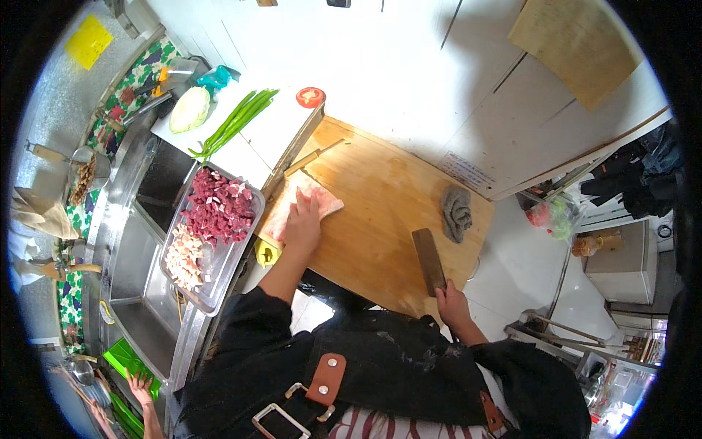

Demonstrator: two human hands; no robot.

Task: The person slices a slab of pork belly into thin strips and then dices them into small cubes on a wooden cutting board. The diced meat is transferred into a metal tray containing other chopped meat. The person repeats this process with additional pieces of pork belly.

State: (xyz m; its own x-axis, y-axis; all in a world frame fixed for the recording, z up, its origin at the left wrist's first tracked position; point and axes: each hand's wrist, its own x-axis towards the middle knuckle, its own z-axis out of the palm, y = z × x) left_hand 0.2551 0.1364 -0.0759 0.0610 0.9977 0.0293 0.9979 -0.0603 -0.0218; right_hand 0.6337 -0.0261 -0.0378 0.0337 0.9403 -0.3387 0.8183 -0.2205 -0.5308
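My left hand (303, 222) lies palm down on a flat slab of pale pink raw meat (323, 202), at the left end of a wooden cutting board (373, 219). A cleaver (428, 260) with a broad dark blade is gripped in my right hand (454, 304), over the board's right part. The blade is apart from the meat. A slim wooden-handled tool (304, 162) rests just beyond the slab. Left of the board, a clear plastic tray (222, 274) holds diced red meat (216, 206) and a smaller heap of pale diced fat (184, 258).
A folded grey cloth (456, 214) lies on the board's right end. Beyond the tray are green chilies (238, 120), a cut cabbage (190, 110) and a halved tomato (310, 97). A steel sink (142, 324) is at left. Another person's hand (140, 387) touches a green container (129, 359).
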